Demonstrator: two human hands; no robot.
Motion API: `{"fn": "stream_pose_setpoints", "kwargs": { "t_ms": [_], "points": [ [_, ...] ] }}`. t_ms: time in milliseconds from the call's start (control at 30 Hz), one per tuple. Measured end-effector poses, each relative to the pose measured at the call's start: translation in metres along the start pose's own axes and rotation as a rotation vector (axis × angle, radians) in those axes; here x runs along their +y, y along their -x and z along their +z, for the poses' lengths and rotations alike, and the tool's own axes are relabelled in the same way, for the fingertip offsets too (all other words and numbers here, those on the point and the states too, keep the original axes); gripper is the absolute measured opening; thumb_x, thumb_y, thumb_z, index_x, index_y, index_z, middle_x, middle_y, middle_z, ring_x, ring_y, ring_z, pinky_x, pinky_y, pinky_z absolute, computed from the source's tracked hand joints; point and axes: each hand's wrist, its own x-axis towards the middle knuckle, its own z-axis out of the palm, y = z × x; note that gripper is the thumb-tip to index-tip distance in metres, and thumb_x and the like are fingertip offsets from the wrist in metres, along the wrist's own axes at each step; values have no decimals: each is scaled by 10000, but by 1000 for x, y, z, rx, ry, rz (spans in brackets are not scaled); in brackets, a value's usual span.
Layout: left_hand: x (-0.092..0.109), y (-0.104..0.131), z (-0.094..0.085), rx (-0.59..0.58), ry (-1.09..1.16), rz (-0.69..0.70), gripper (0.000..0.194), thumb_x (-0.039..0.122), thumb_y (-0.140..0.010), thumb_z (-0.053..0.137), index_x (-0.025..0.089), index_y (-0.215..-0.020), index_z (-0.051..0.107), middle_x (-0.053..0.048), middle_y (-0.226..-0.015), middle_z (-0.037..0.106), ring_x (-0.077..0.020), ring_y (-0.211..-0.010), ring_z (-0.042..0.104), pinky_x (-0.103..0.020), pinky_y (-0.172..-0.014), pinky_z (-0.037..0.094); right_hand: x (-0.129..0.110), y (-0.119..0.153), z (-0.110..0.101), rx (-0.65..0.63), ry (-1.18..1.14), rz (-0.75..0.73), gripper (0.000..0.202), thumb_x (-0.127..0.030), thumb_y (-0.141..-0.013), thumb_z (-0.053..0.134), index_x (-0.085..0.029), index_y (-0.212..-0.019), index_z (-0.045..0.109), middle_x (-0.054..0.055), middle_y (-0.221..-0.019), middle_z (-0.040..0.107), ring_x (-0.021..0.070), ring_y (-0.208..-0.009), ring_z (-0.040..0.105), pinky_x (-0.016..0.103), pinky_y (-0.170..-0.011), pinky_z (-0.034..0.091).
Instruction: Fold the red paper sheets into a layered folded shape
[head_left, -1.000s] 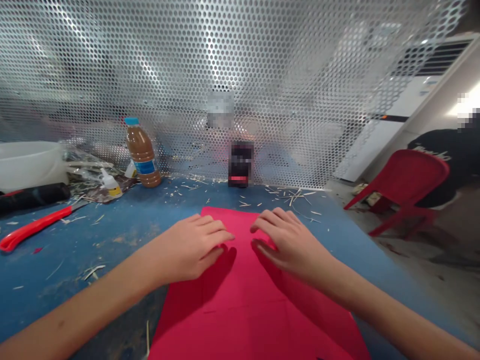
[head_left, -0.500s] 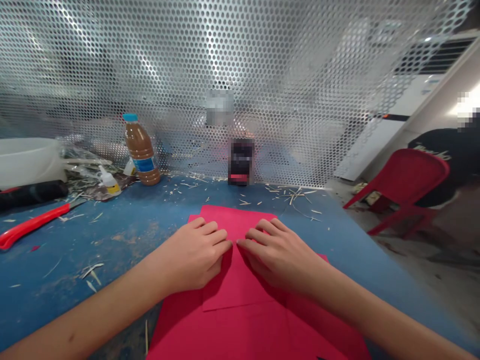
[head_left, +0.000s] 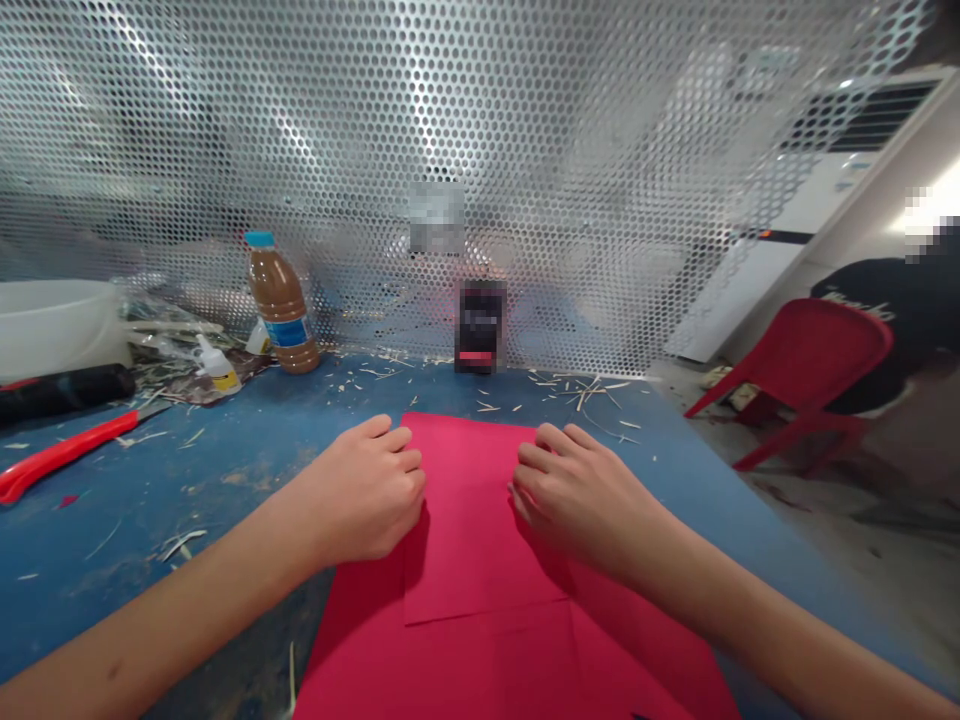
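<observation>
A small red sheet [head_left: 472, 540] lies flat on a larger red piece [head_left: 450, 670] at the table's middle. My left hand [head_left: 375, 490] rests on the left edge of the small sheet, its fingers curled and closed. At the sheet's right edge, my right hand [head_left: 574, 490] presses down with bent, closed fingers. The fingertips of both hands are partly hidden, so whether they pinch the paper is not visible.
Behind stands a perforated metal panel [head_left: 360, 130] with a black box [head_left: 480, 325] before it. To the left are a brown bottle [head_left: 283, 300], glue bottle [head_left: 217, 365], red-handled tool [head_left: 67, 455] and white bowl [head_left: 60, 325]. A seated person is near a red chair [head_left: 825, 350].
My hands have moved apart, the left one to the left and the right one to the right, uncovering more of the small sheet. The fingers have curled in more.
</observation>
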Motion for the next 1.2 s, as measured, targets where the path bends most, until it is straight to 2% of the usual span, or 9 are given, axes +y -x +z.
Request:
{"fn": "stream_pose_setpoints", "kwargs": {
  "t_ms": [233, 333, 433, 500, 700, 800, 867, 1033, 1200],
  "points": [
    [10, -2, -3, -16, 29, -51, 252, 217, -956, 583, 173, -731, 686, -76, -714, 696, -271, -727, 635, -437, -716, 403, 4, 0, 0, -32, 23, -4, 208, -150, -921, 688, -213, -722, 692, 59, -718, 675, 260, -788, 548, 409, -693, 299],
    [20, -6, 4, 6, 55, -35, 186, 137, -997, 539, 150, -1006, 725, -94, -990, 762, -280, -906, 675, -428, -787, 441, 2, 0, 1, -28, 26, -23, 195, -90, -887, 689, -210, -734, 695, 62, -729, 675, 263, -788, 556, 411, -710, 307],
    [26, -8, 15, 37, 163, 87, 327, 127, -1037, 546, 188, -1346, 633, -32, -1334, 727, -242, -1186, 639, -395, -982, 436, -3, 0, 1, -14, 28, -18, 219, -52, -895, 641, -204, -747, 693, 76, -746, 680, 273, -802, 564, 429, -764, 328],
    [27, -7, 21, 50, 231, 135, 393, 141, -1052, 554, 188, -1442, 569, -12, -1429, 686, -243, -1286, 594, -396, -1064, 399, -8, 0, 2, 1, 25, -2, 213, -55, -924, 596, -198, -803, 697, 91, -818, 705, 287, -863, 580, 464, -859, 336],
    [28, -6, 14, 14, 283, 112, 356, 178, -1004, 613, 179, -1360, 636, -69, -1315, 728, -294, -1174, 644, -449, -1008, 443, -18, 2, 12, 39, -188, -18, 186, -81, -984, 557, -216, -955, 682, 39, -932, 735, 260, -982, 607, 531, -1045, 238],
    [30, -7, 3, -11, 306, 79, 207, 342, -1020, 629, 210, -1159, 709, -82, -1135, 735, -276, -986, 666, -423, -876, 482, -18, 3, 16, 88, -302, 4, 192, -111, -1012, 554, -237, -1043, 695, 31, -963, 747, 248, -990, 613, 528, -1048, 226],
    [32, -7, -1, -13, 301, 68, 228, 434, -1018, 629, 224, -1063, 708, -82, -1077, 711, -275, -939, 650, -419, -837, 479, -19, 3, 16, 108, -356, 16, 214, -110, -1010, 551, -245, -1090, 697, 31, -978, 748, 245, -991, 621, 516, -1040, 232],
    [31, -6, 0, -21, 326, 64, 256, 491, -1007, 631, 252, -1086, 672, -74, -1158, 677, -285, -1004, 631, -432, -884, 464, -19, 2, 14, 90, -448, 37, 214, -125, -1019, 526, -228, -1136, 672, 50, -1028, 741, 248, -1003, 615, 476, -986, 265],
    [35, -9, 9, 5, 267, 50, 140, 326, -1071, 555, 230, -1061, 658, -54, -1076, 697, -256, -933, 632, -400, -846, 458, -19, 2, 16, 82, -464, 37, 195, -109, -1012, 513, -214, -1069, 667, 51, -1010, 733, 246, -979, 614, 470, -961, 273]
  ]
}}
